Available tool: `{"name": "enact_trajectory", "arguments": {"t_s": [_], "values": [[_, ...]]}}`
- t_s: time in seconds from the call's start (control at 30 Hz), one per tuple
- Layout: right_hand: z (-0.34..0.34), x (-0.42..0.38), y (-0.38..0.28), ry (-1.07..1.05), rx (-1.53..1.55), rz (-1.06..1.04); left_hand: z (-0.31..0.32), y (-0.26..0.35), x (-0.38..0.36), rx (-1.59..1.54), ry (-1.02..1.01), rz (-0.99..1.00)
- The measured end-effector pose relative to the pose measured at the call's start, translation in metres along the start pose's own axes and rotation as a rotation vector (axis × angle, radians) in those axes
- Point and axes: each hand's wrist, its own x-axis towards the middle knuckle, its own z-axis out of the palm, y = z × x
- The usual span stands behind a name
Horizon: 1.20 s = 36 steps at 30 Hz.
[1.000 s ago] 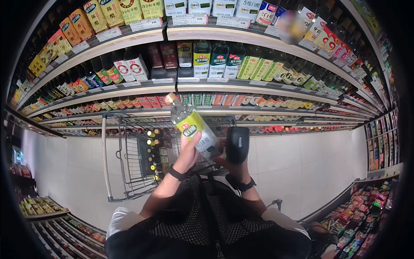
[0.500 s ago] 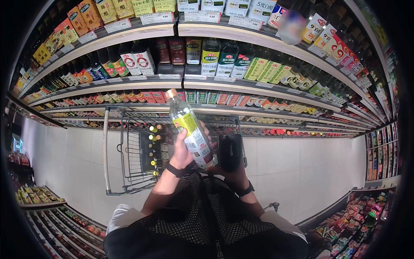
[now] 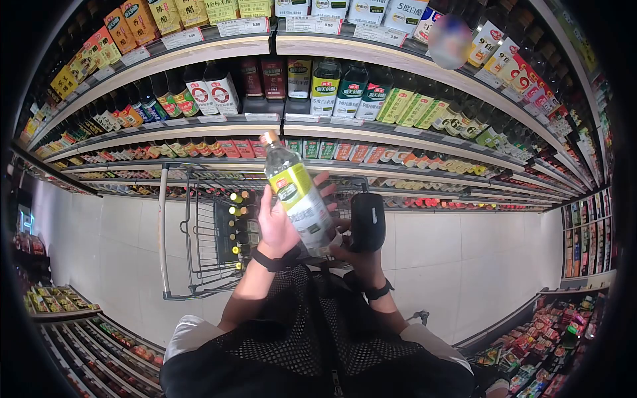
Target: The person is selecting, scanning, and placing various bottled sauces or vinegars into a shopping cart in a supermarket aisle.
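Note:
A clear bottle (image 3: pixel 298 192) with an orange cap and a yellow-green and white label leans to the upper left in front of my body. My left hand (image 3: pixel 277 222) is wrapped round its middle from the left, with fingertips showing past its right side. My right hand (image 3: pixel 355 255) is at the bottle's base, low on the right, its fingers mostly hidden. Over that hand sits a dark rounded object (image 3: pixel 367 223), and I cannot make out how it is held. Both wrists wear black bands.
A shopping cart (image 3: pixel 192 225) stands before me with several bottles (image 3: pixel 239 232) inside. Behind it, long shelves (image 3: pixel 199 126) hold rows of bottles and boxes. Goods racks (image 3: pixel 86 351) stand at the lower left, and packaged goods (image 3: pixel 551 338) lie at the lower right.
The bottle has turned about its length, so its label shows a different side. My left fingers have shifted on it. The dark object has moved slightly right and up.

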Motion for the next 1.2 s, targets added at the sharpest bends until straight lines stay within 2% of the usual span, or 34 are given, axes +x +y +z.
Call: {"name": "enact_trajectory", "arguments": {"t_s": [0.03, 0.1, 0.17, 0.23, 0.3, 0.37, 0.47, 0.53, 0.63, 0.77, 0.83, 0.97, 1.03, 1.1, 1.17, 1.2], "values": [[-0.004, 0.003, 0.006, 0.000, 0.000, 0.002, -0.004, -0.001, 0.001, 0.000, 0.002, 0.000], [-0.010, 0.008, 0.019, 0.013, 0.021, -0.159, -0.010, -0.003, 0.004, 0.391, 0.067, 0.013], [-0.011, 0.008, 0.026, -0.005, -0.006, -0.126, -0.018, -0.003, 0.003, 0.330, 0.061, 0.039], [-0.004, 0.007, 0.027, 0.027, 0.108, -0.118, -0.035, -0.008, 0.003, 0.380, 0.107, 0.196], [-0.006, 0.009, 0.036, 0.064, 0.104, -0.112, -0.024, -0.008, 0.000, 0.302, 0.157, 0.187], [-0.007, 0.008, 0.040, 0.096, 0.099, -0.098, -0.017, -0.011, -0.001, 0.482, 0.211, 0.250], [-0.007, 0.010, 0.043, 0.093, 0.157, -0.041, -0.013, -0.010, 0.002, 0.578, 0.248, 0.252], [-0.010, 0.012, 0.057, 0.021, 0.093, -0.023, -0.014, -0.010, 0.003, 0.628, 0.267, 0.239], [-0.001, 0.006, 0.036, -0.033, 0.090, -0.025, -0.019, -0.010, 0.005, 0.705, 0.263, 0.276], [0.000, 0.007, 0.036, -0.052, 0.085, 0.013, -0.027, -0.010, 0.002, 0.739, 0.299, 0.240], [0.003, 0.008, 0.038, -0.051, 0.103, -0.118, -0.030, -0.010, 0.000, 0.702, 0.318, 0.209], [0.003, 0.007, 0.037, -0.046, 0.076, -0.145, -0.031, -0.014, 0.000, 0.728, 0.345, 0.227], [0.010, 0.009, 0.025, -0.067, 0.072, -0.240, -0.030, -0.022, 0.002, 0.345, 0.214, 0.010], [0.010, 0.009, 0.023, -0.078, 0.039, -0.234, -0.035, -0.028, 0.002, 0.396, 0.276, -0.016], [0.008, 0.008, 0.024, -0.086, 0.005, -0.228, -0.035, -0.027, 0.002, 0.452, 0.357, 0.045], [0.005, 0.007, 0.028, -0.097, -0.053, -0.128, -0.040, -0.027, 0.003, 0.449, 0.358, 0.044]]}}
